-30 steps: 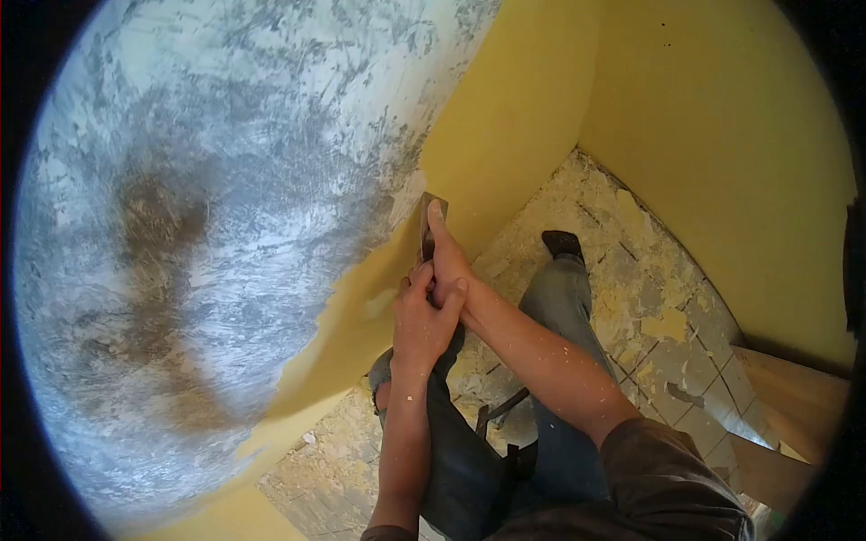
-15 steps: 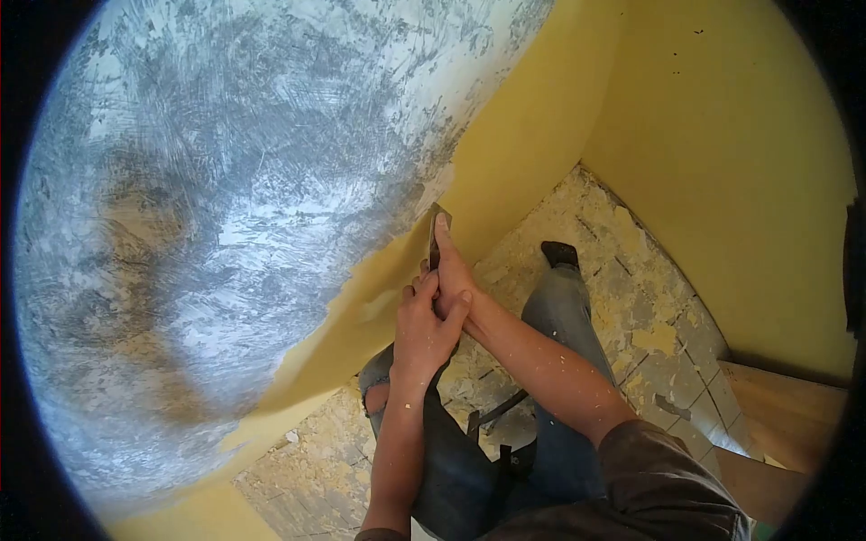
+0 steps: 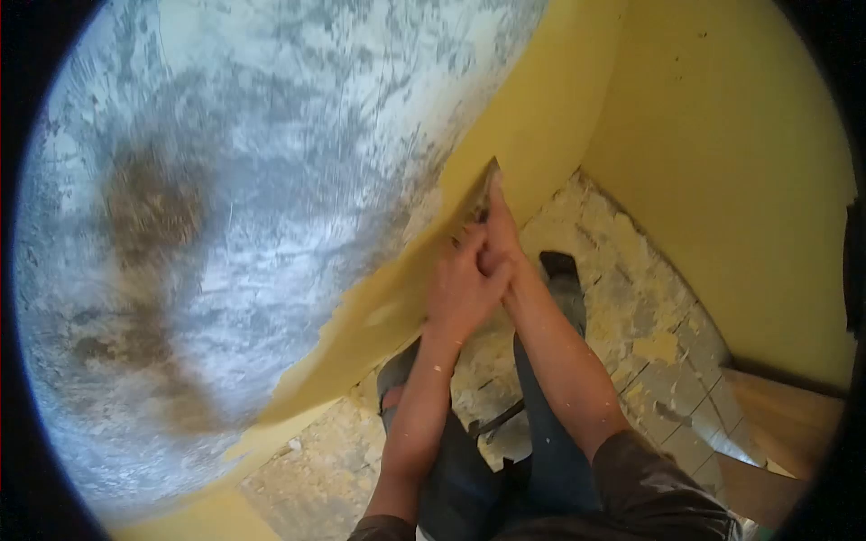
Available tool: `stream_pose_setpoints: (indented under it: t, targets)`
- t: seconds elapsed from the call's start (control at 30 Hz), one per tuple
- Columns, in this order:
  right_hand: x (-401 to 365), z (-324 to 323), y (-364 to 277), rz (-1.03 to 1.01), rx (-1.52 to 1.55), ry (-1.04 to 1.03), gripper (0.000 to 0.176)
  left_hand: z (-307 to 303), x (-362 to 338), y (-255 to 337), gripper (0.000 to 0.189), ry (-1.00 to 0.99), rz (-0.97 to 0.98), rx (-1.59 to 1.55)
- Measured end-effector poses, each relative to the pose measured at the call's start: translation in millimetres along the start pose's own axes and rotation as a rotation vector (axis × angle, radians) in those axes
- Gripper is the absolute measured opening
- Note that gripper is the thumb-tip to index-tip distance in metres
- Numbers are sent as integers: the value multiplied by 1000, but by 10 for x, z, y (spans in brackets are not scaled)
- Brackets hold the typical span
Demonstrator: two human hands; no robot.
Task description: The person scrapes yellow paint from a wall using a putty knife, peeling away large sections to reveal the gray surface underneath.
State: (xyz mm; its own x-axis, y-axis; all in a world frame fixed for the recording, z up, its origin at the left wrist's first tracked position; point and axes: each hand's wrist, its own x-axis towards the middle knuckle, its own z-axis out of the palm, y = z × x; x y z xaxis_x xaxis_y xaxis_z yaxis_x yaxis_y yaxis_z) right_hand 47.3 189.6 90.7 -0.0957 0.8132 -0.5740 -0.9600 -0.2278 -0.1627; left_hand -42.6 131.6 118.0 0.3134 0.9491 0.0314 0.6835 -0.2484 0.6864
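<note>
Scraper (image 3: 492,177) gripped at one o'clock by right hand (image 3: 502,236), fingers partly hidden; right hand clasped by left hand's (image 3: 464,290) curled fingers; mottled wall (image 3: 298,189), ten o'clock.

One camera sits on the head, above the hands (image 3: 478,257). It looks ahead and down past the arms (image 3: 564,361).

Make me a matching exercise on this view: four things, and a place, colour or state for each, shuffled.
Things
1. Left hand
2. Flat tool
3. Patchy wall area
4. Brown board

Places, colours, states
A. Mottled grey and white
B. Low at the right side of the view
C. Thumb at the other arm's wrist
D. Held in the right hand

Pairs: 1-C, 2-D, 3-A, 4-B
</note>
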Motion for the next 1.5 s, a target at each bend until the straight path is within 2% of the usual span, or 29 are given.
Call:
stream_pose_setpoints:
  t: [0.03, 0.1, 0.2, 0.27, 0.43, 0.5, 0.6, 0.63, 0.67, 0.7, 0.77, 0.8, 0.87, 1.0, 1.13, 1.2, 1.3, 1.43, 1.5]
  targets:
    - [68, -69, -119, -23, -12, -5, 55, 102, 112, 94, 46, -32, 23, 30]
    - [91, -312, -167, -92, -232, -3, 54, 265, 78, 28, 48, -42, 51, -51]
    - [131, -310, -77, -62, -188, 76, 53, 209, 79, 1, 51, -45, 20, -82]
    - [281, -446, 73, -43, -207, 70, 52, 161, 4, -13, 53, -57, -64, -15]
    - [69, -387, 609, 43, -238, 10, 50, -165, -453, -134, 52, -74, -99, -41]
    - [1, -360, 845, 57, -265, 29, 69, -306, -620, -226, 50, -80, -110, -66]
    - [43, -387, 1048, 98, -247, -37, 66, -377, -824, -373, 54, -77, -98, 80]
    - [-79, -293, 976, 97, -243, -44, 66, -335, -882, -454, 57, 52, -27, 55]
    - [-222, -232, 893, 178, -194, -37, 65, -305, -934, -529, 60, 179, 44, 30]
    - [-328, -181, 841, 261, -144, -28, 64, -319, -967, -510, 60, 176, 45, 36]
    - [-362, -179, 883, 261, -150, -61, 65, -346, -1002, -459, 61, 132, -372, -570]
    - [-382, -169, 891, 260, -162, -92, 65, -368, -997, -439, 61, 130, -371, -567]
    - [-394, -143, 867, 254, -195, -59, 64, -405, -960, -414, 52, -45, -663, -848]
    - [-358, -149, 802, 219, -206, -34, 65, -365, -936, -453, 53, -110, -612, -905]
    - [-270, -149, 616, 217, -127, 37, 64, -327, -775, -365, 58, -133, -661, -831]
    - [-270, -172, 561, 244, -149, -39, 65, -294, -678, -322, 59, -150, -679, -812]
    - [-310, -91, 524, 235, -184, 60, 65, -269, -647, -316, 60, -97, -728, -774]
    - [-159, -134, 626, 198, -242, 74, 68, -248, -631, -436, 53, -127, -627, -806]
    - [-195, -142, 614, 149, -243, -14, 67, -259, -655, -540, 51, -121, -585, -818]
